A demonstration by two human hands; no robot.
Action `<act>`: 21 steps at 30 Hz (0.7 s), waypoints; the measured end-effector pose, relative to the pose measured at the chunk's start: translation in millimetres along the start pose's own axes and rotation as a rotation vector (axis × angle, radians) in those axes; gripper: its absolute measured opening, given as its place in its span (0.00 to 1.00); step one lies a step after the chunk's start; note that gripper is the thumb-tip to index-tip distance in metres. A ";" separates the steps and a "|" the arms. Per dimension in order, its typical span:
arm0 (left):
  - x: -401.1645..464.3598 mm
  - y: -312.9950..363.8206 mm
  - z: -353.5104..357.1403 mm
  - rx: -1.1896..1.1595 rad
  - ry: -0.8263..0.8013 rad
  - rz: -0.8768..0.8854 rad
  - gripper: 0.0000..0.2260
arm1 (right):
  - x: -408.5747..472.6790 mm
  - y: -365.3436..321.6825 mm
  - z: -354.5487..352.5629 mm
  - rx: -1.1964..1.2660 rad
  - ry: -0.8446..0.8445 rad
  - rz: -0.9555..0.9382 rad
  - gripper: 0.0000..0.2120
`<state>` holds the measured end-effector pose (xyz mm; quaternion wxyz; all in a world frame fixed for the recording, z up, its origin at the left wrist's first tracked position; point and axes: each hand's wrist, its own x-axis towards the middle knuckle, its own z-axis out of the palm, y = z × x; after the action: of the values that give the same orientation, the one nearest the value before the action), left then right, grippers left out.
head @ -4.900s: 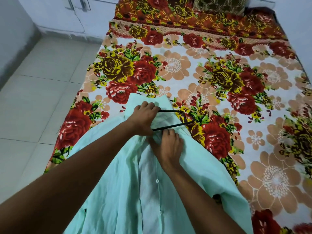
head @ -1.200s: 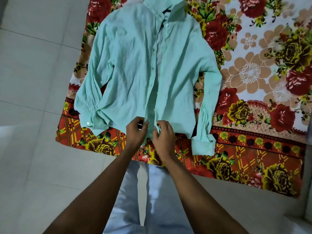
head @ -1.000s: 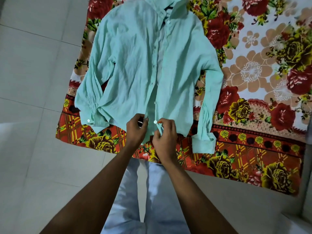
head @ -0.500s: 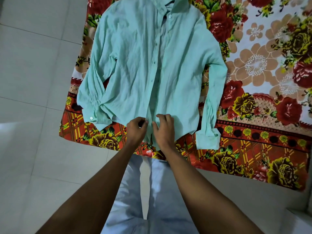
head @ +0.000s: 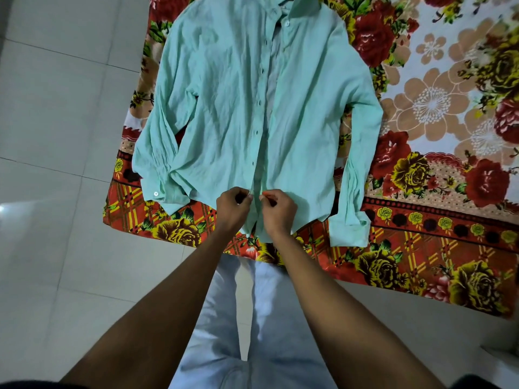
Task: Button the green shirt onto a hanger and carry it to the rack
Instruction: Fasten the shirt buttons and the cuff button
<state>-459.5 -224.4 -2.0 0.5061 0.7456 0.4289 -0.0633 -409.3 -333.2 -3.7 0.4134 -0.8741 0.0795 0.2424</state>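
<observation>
Thin, limp green shirt (head: pixel 230 108) on the bed (head: pixel 438 209) — left hand (head: pixel 233 204) and right hand (head: pixel 278 210) each pinch its front edges near the hem, probably at a button; grip the plackets.

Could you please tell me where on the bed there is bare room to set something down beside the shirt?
Free: the floral bedsheet right of the green shirt's right sleeve. Crowded: the near edge, where the left hand and right hand pinch the hem.

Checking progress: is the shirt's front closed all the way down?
Not quite: the green shirt gapes mid-placket; both hands, left, right, pinch its bottom.
</observation>
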 end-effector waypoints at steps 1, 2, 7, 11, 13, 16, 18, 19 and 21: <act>-1.0 1.4 0.8 0.001 -0.015 0.003 0.05 | -3.7 -1.3 -2.4 0.087 0.009 0.052 0.05; -2.1 2.1 1.4 0.006 -0.024 0.008 0.05 | -6.3 -2.1 -2.9 0.149 0.006 0.093 0.05; -6.3 4.5 2.6 -0.001 -0.016 0.018 0.05 | -6.7 -2.7 -4.8 0.210 -0.058 0.168 0.07; -7.8 6.0 0.4 -0.018 -0.027 0.007 0.04 | -3.6 -4.4 -4.4 0.238 -0.070 0.174 0.06; -7.3 3.2 0.0 -0.042 -0.053 -0.008 0.05 | -1.3 -6.0 -3.1 0.250 -0.090 0.182 0.06; -6.0 -1.9 -2.4 -0.226 -0.130 -0.088 0.08 | 1.6 -9.2 -4.3 0.269 -0.126 0.220 0.05; -6.7 -1.1 -3.8 -0.378 -0.179 -0.172 0.08 | 4.1 -9.2 -7.2 0.276 -0.131 0.234 0.07; -7.9 0.6 -4.5 -0.416 -0.193 -0.193 0.08 | 4.2 -8.9 -9.0 0.275 -0.141 0.237 0.07; -7.1 2.9 -4.1 -0.445 -0.198 -0.189 0.05 | 5.1 -7.8 -11.5 0.269 -0.169 0.223 0.09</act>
<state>-463.3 -225.5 5.8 0.6889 0.5627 0.4485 -0.0871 -398.0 -336.6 5.4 0.5021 -0.7733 0.1727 0.3464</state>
